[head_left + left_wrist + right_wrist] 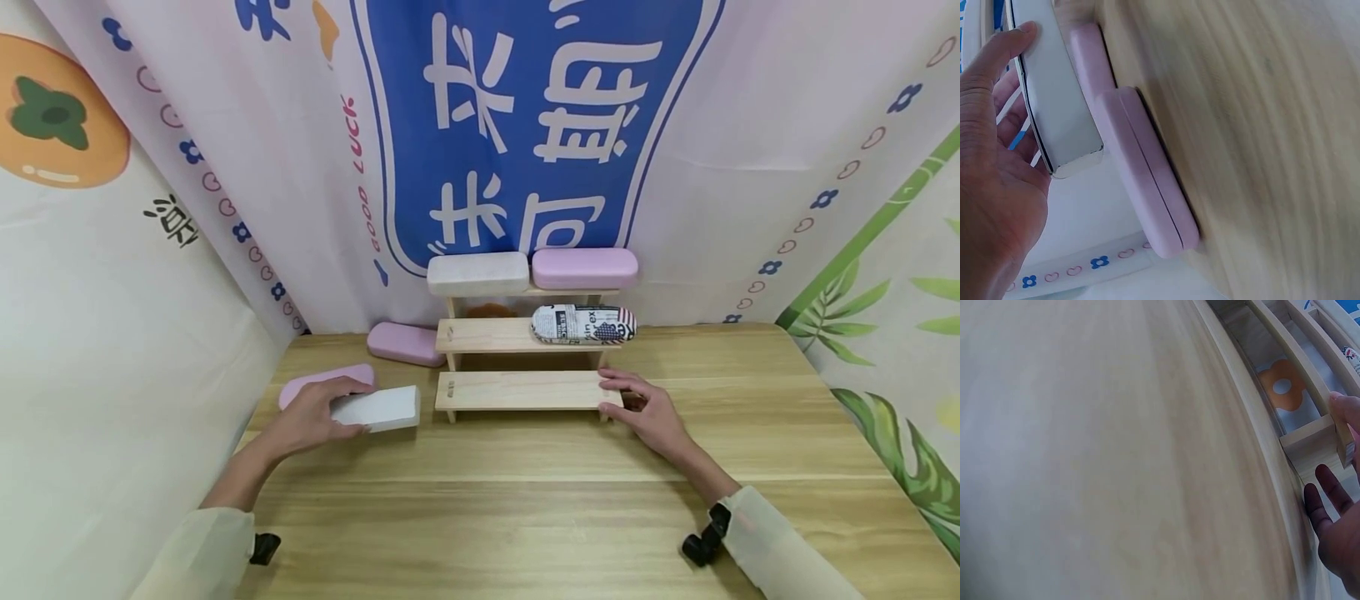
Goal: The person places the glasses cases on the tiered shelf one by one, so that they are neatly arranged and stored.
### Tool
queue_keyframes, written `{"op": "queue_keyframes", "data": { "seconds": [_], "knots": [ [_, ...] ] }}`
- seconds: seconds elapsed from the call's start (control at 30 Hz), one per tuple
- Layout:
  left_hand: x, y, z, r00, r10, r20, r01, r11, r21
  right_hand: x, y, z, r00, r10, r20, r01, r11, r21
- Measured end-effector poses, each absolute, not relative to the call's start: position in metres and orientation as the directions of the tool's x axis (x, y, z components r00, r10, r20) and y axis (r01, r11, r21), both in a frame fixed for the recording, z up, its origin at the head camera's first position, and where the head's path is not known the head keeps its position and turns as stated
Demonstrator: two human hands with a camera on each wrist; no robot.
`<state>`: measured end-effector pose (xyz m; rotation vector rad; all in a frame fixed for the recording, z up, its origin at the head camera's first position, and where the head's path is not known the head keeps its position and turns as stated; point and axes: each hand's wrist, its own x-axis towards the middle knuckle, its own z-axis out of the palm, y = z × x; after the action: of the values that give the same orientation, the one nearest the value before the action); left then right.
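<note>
My left hand (309, 419) grips a white box-shaped case (382, 408), thumb on one side and fingers on the other. The case is held left of a three-tier wooden stand (517, 392), and dark lines run along its edges in the left wrist view. Below the hand lies a pink glasses case (1141, 169), with a second pink glasses case (405, 344) behind it. At the right end of the stand's lowest tier, my right hand (651, 414) holds the board, its thumb (1347, 409) on the front edge and other fingers spread beside the end.
On the top tier sit a whitish glasses case (477, 273) and a pink glasses case (585, 268). A newspaper-print glasses case (584, 324) lies at the right of the middle tier. A printed curtain (720, 208) hangs behind the wooden table (487, 517).
</note>
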<state>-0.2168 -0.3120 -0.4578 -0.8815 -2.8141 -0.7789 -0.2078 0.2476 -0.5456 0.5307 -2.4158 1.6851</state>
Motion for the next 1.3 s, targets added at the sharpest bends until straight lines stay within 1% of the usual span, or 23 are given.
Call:
{"op": "queue_keyframes", "data": {
  "seconds": [0.23,0.6,0.87,1.07,1.3],
  "knots": [
    [-0.222,-0.304,-0.451,-0.811,0.519,0.269,0.582,0.677,0.45,-0.209,0.249,-0.548,-0.931,-0.196,0.307,-0.355,0.305,-0.884],
    [-0.227,-0.282,-0.431,-0.853,0.481,0.202,0.514,0.71,0.482,-0.21,0.249,-0.548,-0.932,-0.199,0.302,-0.351,0.296,-0.889],
    [-0.237,-0.264,-0.424,-0.837,0.503,0.217,0.539,0.684,0.491,-0.21,0.249,-0.549,-0.926,-0.199,0.321,-0.369,0.296,-0.881],
    [-0.243,-0.249,-0.417,-0.837,0.495,0.234,0.542,0.688,0.483,-0.209,0.248,-0.547,-0.934,-0.19,0.302,-0.348,0.293,-0.891],
    [-0.251,-0.235,-0.412,-0.808,0.521,0.276,0.586,0.661,0.469,-0.209,0.248,-0.547,-0.932,-0.19,0.309,-0.355,0.294,-0.887]
  ]
}}
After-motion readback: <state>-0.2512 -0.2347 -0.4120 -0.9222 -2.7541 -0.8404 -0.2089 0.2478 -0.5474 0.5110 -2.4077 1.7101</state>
